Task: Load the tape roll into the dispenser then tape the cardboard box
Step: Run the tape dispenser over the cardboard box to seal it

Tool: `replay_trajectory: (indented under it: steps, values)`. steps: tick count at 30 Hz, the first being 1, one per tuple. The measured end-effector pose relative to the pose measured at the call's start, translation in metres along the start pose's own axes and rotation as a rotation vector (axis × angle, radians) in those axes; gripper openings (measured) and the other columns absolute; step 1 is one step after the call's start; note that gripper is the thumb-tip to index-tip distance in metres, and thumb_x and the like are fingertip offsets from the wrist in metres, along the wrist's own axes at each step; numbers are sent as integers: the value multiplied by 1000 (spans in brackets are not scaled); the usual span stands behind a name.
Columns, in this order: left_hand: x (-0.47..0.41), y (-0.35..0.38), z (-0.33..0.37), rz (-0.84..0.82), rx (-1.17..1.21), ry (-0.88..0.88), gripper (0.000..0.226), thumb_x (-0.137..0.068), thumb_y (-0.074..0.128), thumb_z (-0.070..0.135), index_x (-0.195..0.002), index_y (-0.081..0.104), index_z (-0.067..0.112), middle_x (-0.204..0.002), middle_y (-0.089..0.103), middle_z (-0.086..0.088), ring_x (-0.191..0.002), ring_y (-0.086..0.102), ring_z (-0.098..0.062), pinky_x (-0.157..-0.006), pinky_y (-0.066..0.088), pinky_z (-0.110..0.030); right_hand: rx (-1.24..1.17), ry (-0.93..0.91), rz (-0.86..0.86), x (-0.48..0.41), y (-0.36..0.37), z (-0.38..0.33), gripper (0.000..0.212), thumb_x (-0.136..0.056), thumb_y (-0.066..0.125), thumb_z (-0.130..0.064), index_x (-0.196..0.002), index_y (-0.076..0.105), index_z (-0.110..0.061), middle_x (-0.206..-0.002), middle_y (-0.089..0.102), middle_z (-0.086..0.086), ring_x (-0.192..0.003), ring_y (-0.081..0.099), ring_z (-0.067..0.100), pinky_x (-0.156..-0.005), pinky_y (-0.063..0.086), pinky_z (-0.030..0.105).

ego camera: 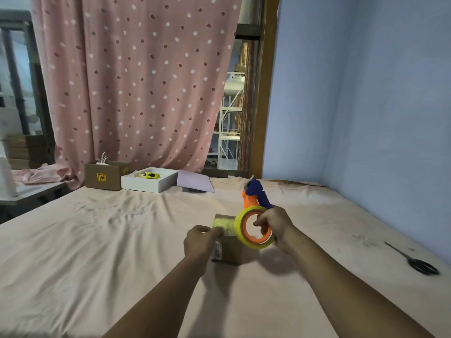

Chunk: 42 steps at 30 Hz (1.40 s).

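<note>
- Here the right hand is clamped on the tape dispenser, its fingers hooked through the orange hub at the middle of the tape roll.
- The tape roll, yellowish and clear, sits on that hub, so it rings the right fingers; the blue and orange front of the dispenser sticks up and away just beyond them.
- The left hand has its fingers pinched together on the free end of the tape strip, which stretches from the roll across to them.
- The cardboard box stands on the bed directly under and between the two hands; the left fingers press on its top near edge, and the roll hangs over its right side.
- The stretched strip lies along the top of the box, between the left fingers and the roll; whether it is stuck down all the way cannot be told.
- A pair of black scissors lies on the bed well to the right of the right fingers, apart from everything else.
- Far beyond both hands, at the bed's far edge, stand an open brown carton, a white tray holding a yellow item, and a pale purple sheet.
- Behind those hangs a pink spotted curtain.
</note>
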<state>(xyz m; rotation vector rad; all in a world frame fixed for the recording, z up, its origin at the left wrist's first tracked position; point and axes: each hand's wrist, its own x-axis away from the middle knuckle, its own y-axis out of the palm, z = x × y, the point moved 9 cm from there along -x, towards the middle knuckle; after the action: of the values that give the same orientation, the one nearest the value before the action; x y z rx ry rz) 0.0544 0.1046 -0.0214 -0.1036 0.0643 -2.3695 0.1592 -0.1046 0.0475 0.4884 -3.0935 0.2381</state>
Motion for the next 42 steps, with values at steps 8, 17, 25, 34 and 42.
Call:
replay_trajectory:
  steps: [8, 17, 25, 34, 42]
  values:
    - [24, 38, 2, -35, -36, 52, 40, -78, 78, 45, -98, 63, 13, -94, 67, -5, -79, 60, -12, -55, 43, -28, 883, -386, -49, 7, 8, -74, 54, -73, 76, -5, -122, 59, -20, -106, 64, 5, -86, 56, 18, -66, 44, 25]
    - [10, 43, -8, -204, -7, 53, 34, -79, 76, 42, -99, 74, 15, -100, 76, -3, -99, 68, -22, -88, 56, -39, 1247, -432, -100, -2, 17, -79, 73, -72, 80, -20, -139, 52, -25, -127, 64, 4, -110, 56, 23, -82, 56, 34]
    - [-4, 33, -6, -224, 332, -67, 43, -103, 42, 34, -102, 75, 8, -109, 76, -11, -102, 67, -27, -90, 50, -38, 1348, -441, -140, -10, 28, -79, 66, -75, 77, -23, -137, 54, -27, -125, 64, 3, -107, 56, 23, -75, 51, 31]
    - [-16, 32, 8, -193, 289, -83, 21, -97, 62, 26, -93, 75, 9, -97, 76, -11, -87, 66, -25, -78, 50, -37, 1468, -423, -193, -15, 35, -80, 70, -76, 79, -27, -141, 52, -27, -129, 64, 1, -110, 57, 26, -74, 51, 30]
    - [-24, 46, 25, -250, 88, 29, 22, -97, 61, 15, -85, 74, 1, -72, 64, -9, -60, 61, -22, -62, 48, -30, 1579, -418, -188, -15, 22, -84, 63, -77, 77, -29, -136, 57, -28, -119, 66, 1, -100, 55, 20, -71, 50, 31]
